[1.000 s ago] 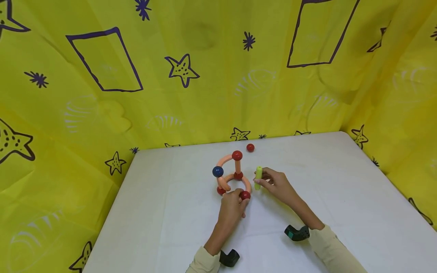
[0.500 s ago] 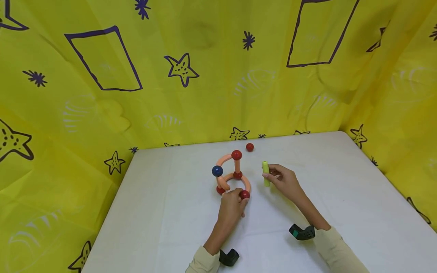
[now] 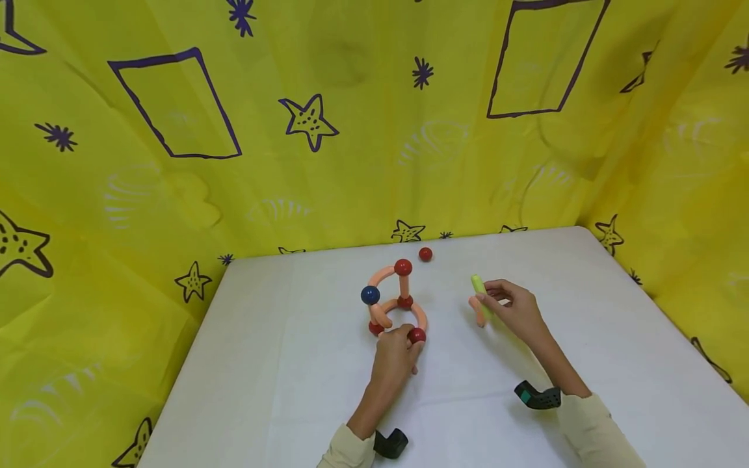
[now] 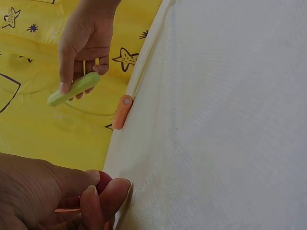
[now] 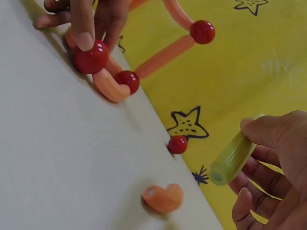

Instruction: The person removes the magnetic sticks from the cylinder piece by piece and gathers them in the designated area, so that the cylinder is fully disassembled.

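A frame of orange magnetic sticks, straight and curved, joined by red balls and one blue ball (image 3: 370, 295), stands mid-table. My left hand (image 3: 394, 354) pinches the red ball (image 3: 417, 335) at its near corner; the left wrist view shows thumb and fingertips around that ball. To the right, my right hand (image 3: 516, 309) holds a light green magnetic stick (image 5: 232, 160) between thumb and fingers, apart from the frame. Just left of and below that hand is a loose curved orange stick (image 5: 164, 198), on the white table in the right wrist view.
A loose red ball (image 3: 425, 254) lies on the table behind the frame, near the back edge. The white-covered table (image 3: 281, 377) meets a yellow patterned curtain (image 3: 363, 175) at the back and right.
My right hand has moved right, away from the frame, and the green stick in it now tilts. The curved orange stick beside it has come into view. My left hand keeps its place.
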Available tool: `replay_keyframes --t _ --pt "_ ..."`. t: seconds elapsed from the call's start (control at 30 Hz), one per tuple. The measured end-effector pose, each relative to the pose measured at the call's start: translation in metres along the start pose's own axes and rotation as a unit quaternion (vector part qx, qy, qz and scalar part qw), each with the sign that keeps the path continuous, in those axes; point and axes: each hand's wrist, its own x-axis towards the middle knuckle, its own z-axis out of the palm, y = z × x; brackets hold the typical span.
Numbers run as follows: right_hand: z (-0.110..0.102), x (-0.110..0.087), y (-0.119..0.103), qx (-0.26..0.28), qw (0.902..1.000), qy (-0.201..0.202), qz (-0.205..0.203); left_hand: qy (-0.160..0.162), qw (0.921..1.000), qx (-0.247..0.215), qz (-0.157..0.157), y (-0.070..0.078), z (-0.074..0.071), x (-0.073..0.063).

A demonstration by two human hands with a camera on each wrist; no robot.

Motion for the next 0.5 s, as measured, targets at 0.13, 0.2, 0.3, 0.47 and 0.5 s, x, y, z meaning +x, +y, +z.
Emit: replay_keyframes --t 0.13,0.2,0.3,0.47,0.5 --pt "-0.014 -0.001 0.009 -0.018 0.9994 0.011 0.026 -0.002 1.0000 0.000 -0.002 -0.001 0.000 0.000" --pt "-0.021 -0.001 0.014 -0.031 0.9985 0.014 0.043 -0.003 1.0000 0.000 -0.001 -0.001 0.000 0.000" --pt "-0.031 -0.001 0.023 -0.059 0.9958 0.006 0.070 -0.001 1.0000 -0.001 0.004 -0.001 -0.001 0.000" --pt "-0.045 -0.003 0.037 -0.092 0.9897 -0.018 0.108 0.004 0.9999 -0.004 0.012 0.001 -0.001 -0.001" --pt "-0.047 -0.003 0.040 -0.096 0.9887 -0.023 0.113 0.005 0.9999 -0.004 0.015 0.001 -0.001 -0.002"
